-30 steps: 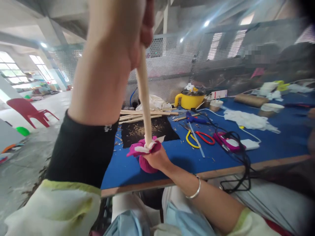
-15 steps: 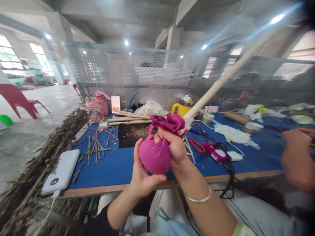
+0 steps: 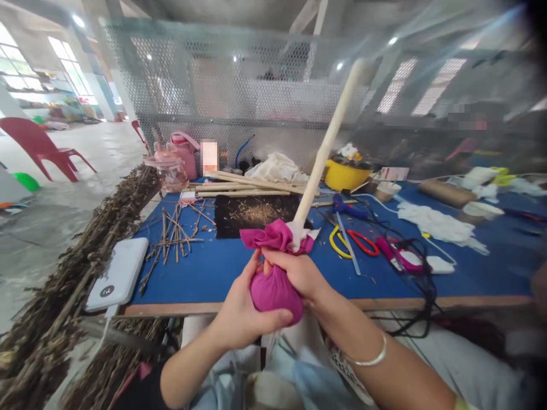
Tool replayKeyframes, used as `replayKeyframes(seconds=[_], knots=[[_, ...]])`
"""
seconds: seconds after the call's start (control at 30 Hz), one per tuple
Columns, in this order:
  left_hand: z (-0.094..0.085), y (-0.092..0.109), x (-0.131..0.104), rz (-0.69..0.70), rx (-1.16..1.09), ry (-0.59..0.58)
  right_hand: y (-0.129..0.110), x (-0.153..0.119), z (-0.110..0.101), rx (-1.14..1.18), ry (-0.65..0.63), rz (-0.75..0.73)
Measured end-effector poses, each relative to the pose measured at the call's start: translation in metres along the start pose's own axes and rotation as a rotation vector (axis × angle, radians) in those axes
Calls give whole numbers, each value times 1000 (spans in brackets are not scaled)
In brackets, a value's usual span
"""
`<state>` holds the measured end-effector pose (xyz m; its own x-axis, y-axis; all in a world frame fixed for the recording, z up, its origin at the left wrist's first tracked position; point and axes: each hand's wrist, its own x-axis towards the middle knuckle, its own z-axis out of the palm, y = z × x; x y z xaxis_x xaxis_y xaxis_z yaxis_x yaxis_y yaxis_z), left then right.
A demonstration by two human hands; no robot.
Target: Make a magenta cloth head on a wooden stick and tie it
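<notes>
Between my hands is a round bundle of magenta cloth (image 3: 276, 293), with a pale wooden stick (image 3: 325, 151) rising out of its gathered neck and leaning to the right. White lining shows where the stick meets the ruffled cloth edge. My left hand (image 3: 245, 304) cups the ball from the left, its thumb lying across the lower front. My right hand (image 3: 301, 273), with a silver bangle at the wrist, is wrapped round the neck just below the ruffle. What the cloth encloses is hidden.
On the blue tabletop (image 3: 192, 279) lie thin twigs (image 3: 173, 236), a white power bank (image 3: 119, 273), a black mat with shavings (image 3: 260, 210), red-handled scissors (image 3: 363, 242), a glue gun (image 3: 348, 206) and tangled black cables (image 3: 421, 273). A yellow pot (image 3: 348, 175) stands behind. Bundled dried stems (image 3: 81, 245) line the left edge.
The bundle has come down nearer my lap in both hands. Its stick has swung from a strong rightward slant to more upright. The other person's hand at right has mostly left view.
</notes>
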<state>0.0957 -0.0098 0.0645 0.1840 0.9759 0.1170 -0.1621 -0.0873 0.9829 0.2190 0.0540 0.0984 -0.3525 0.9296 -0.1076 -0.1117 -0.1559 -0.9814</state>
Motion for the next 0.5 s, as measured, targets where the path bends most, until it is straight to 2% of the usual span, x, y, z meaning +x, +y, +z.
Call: replayKeyframes(seconds=[0.07, 0.13, 0.2, 0.3, 0.37, 0.43, 0.5], knots=[[6, -4, -7, -63, -26, 112, 8, -3, 4, 31, -10, 115], [9, -6, -10, -94, -70, 181, 9, -5, 6, 11, -7, 122], [6, -3, -9, -91, -67, 137, 6, -6, 7, -21, -14, 107], [-4, 4, -5, -116, -79, -86, -1, -9, 5, -123, -59, 68], [-7, 5, -7, -169, -148, -177, -1, -13, 4, -219, -77, 18], [-4, 1, -14, -231, -219, -139, 3, -19, 5, -312, -83, -39], [3, -3, -26, -298, -245, -50, 7, -27, 8, -373, -92, -93]])
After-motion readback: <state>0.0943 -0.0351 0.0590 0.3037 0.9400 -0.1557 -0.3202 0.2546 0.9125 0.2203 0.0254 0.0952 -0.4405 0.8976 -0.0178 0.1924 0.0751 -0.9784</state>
